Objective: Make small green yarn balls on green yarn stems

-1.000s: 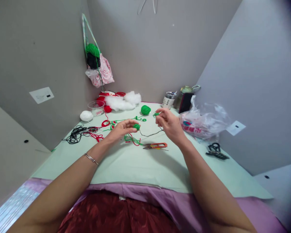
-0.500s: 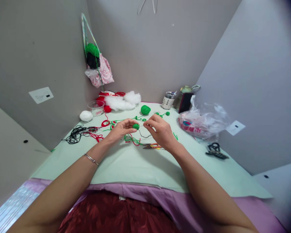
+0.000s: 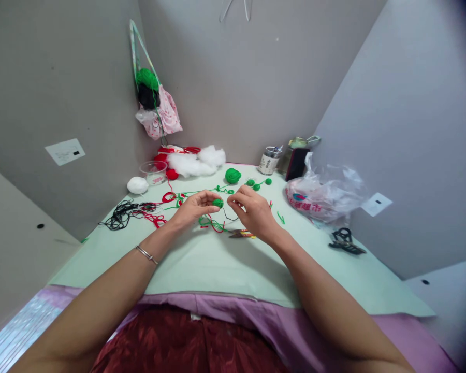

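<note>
My left hand [image 3: 194, 206] pinches a small green yarn piece [image 3: 217, 202] above the pale green table [image 3: 217, 264]. My right hand [image 3: 252, 212] is closed in a pinch right beside it, fingertips on a thin black thread [image 3: 229, 214] that loops down from the piece. What the right fingers pinch besides the thread is too small to see. Red-handled snips [image 3: 243, 234] lie partly under my right hand. Loose green and red yarn ends [image 3: 212, 224] lie below my hands.
A green yarn ball [image 3: 232, 175], small green pompoms [image 3: 258, 183], white stuffing [image 3: 196, 161], a clear cup [image 3: 154, 172], a black thread tangle [image 3: 120, 215], a tin [image 3: 268, 160], a plastic bag [image 3: 322, 197] and a black hair clip [image 3: 345, 241] lie around. A bag [image 3: 157, 109] hangs in the corner.
My right hand has moved left and down from beside the pompoms to the green piece in my left hand. The black thread has slackened into a short loop. The left hand stayed put.
</note>
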A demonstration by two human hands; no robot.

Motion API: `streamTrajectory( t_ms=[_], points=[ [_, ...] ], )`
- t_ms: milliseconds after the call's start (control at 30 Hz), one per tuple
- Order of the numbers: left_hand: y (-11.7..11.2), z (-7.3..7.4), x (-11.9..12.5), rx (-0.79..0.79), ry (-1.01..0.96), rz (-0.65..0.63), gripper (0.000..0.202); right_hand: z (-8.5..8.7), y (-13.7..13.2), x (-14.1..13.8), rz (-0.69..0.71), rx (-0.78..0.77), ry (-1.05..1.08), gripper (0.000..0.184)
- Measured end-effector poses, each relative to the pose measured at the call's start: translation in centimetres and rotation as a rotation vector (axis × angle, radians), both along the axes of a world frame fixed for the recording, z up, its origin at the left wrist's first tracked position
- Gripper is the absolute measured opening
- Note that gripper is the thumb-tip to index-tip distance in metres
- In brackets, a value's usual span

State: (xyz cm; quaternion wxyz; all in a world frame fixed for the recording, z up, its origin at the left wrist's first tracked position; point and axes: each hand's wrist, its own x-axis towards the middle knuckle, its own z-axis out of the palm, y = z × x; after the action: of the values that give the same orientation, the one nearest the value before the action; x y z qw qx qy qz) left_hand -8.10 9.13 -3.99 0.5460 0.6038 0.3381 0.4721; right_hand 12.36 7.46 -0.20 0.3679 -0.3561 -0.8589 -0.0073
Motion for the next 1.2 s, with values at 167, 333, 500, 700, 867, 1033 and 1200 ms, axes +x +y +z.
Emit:
streamTrajectory(
  t_ms=[167,333,500,700,867,1033,1200],
  points=[
    [-0.1,0.1,0.0,-0.024,-0.055,-0.068,0.034,0.0,0.6,0.3,0.097,-0.291,0.226,0.011],
    [0.0,-0.1,0.1,-0.049,-0.102,-0.11,0.033,-0.5,1.1,-0.1,0.22,-0.594,0.422,0.013],
    [0.0,-0.4,0.3,-0.006,-0.076,-0.071,0.033,-1.1,0.8,-0.8,0.189,-0.662,0.468,0.014],
    [-0.3,-0.3,0.9,0.113,-0.028,0.059,0.029,-1.7,1.3,-0.9,0.173,-0.634,0.426,0.012],
    [-0.4,-0.3,0.9,0.147,-0.007,0.087,0.028,-2.0,1.6,-0.7,0.123,-0.543,0.415,0.01],
    [-0.4,-0.4,0.9,0.181,0.013,0.103,0.03,-2.1,1.6,-0.6,0.082,-0.537,0.378,0.009],
    [-0.6,-0.3,0.8,0.22,0.093,0.153,0.03,-2.3,1.6,-0.7,0.096,-0.639,0.394,0.008]
  ],
)
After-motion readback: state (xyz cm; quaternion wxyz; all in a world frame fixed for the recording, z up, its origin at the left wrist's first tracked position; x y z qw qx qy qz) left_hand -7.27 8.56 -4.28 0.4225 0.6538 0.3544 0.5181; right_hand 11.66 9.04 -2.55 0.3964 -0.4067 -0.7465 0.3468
